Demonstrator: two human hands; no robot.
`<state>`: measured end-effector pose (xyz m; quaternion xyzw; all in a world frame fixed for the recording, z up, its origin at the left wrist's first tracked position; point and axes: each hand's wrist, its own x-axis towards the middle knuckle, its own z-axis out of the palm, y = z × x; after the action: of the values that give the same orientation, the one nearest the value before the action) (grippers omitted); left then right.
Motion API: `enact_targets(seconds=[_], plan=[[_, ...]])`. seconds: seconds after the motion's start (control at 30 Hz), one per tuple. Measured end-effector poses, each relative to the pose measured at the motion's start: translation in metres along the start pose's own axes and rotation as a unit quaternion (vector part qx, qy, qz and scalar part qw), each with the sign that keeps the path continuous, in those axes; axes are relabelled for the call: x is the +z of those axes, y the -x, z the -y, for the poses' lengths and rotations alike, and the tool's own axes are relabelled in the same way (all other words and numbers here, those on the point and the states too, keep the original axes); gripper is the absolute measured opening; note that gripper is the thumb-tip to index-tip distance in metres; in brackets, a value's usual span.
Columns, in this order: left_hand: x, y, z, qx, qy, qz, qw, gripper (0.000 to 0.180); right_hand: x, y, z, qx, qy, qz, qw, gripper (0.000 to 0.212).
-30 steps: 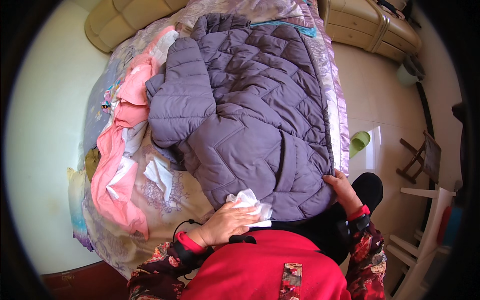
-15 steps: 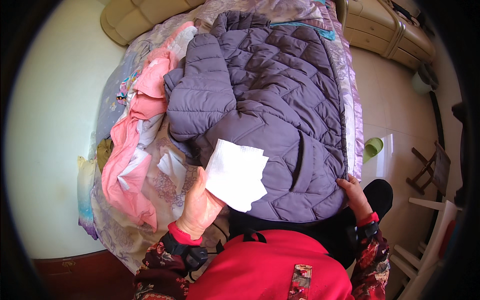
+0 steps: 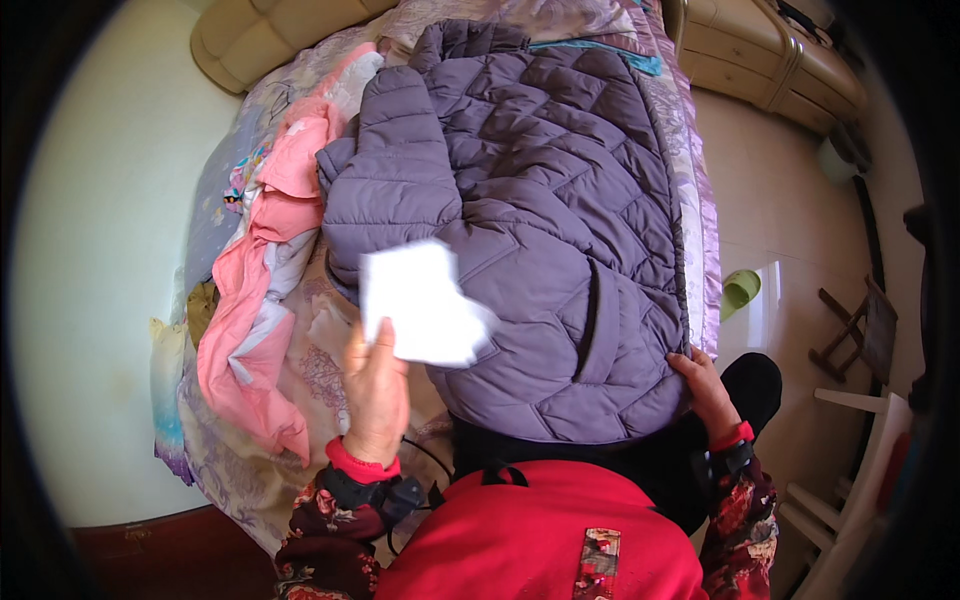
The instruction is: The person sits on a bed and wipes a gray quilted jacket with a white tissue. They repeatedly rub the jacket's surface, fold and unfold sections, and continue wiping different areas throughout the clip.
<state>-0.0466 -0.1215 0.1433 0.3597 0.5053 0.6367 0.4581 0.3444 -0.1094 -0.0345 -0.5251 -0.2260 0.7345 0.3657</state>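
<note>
A grey quilted padded coat (image 3: 520, 290) lies spread on the bed, one sleeve folded over its left side and a pocket slit near its lower right. My left hand (image 3: 378, 400) pinches a folded white paper towel (image 3: 420, 305) between thumb and fingers, held up above the coat's lower left part; the towel is slightly blurred. At the coat's lower right corner, my right hand (image 3: 706, 390) grips the hem edge, thumb on top and the other fingers mostly out of sight.
Pink and white clothing (image 3: 255, 330) lies along the bed's (image 3: 325, 400) left side. A padded headboard (image 3: 280, 35) and beige drawers (image 3: 745, 60) stand at the far end. On the right floor are a green clog (image 3: 740, 290), a folding stool (image 3: 855, 330) and a white chair (image 3: 845, 480).
My left hand has moved left and slightly up with the paper towel, turning so its back shows more. My right hand stays at the coat's corner.
</note>
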Motion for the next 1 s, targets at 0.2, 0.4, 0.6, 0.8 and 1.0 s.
enact_targets(seconds=[0.2,0.4,0.6,0.8,1.0], plan=[[0.008,-0.039,0.023,0.279,-0.619,0.207,0.705,0.054,0.003,-0.002,0.001,0.01,0.019,-0.005,1.0,0.034],[0.049,-0.05,0.052,0.279,-0.678,0.296,0.613,0.045,-0.003,0.0,-0.001,0.015,0.055,-0.036,0.998,0.035],[0.058,-0.048,0.052,0.307,-0.646,0.271,0.644,0.097,-0.001,0.002,0.004,0.031,-0.011,0.01,0.999,0.04],[0.067,-0.068,0.054,0.324,-0.705,0.26,0.575,0.069,-0.005,0.005,0.0,0.052,-0.037,0.078,0.995,0.041],[0.068,-0.011,0.084,0.276,-0.653,0.455,0.538,0.048,0.001,0.002,-0.004,0.045,0.033,0.01,0.998,0.034]])
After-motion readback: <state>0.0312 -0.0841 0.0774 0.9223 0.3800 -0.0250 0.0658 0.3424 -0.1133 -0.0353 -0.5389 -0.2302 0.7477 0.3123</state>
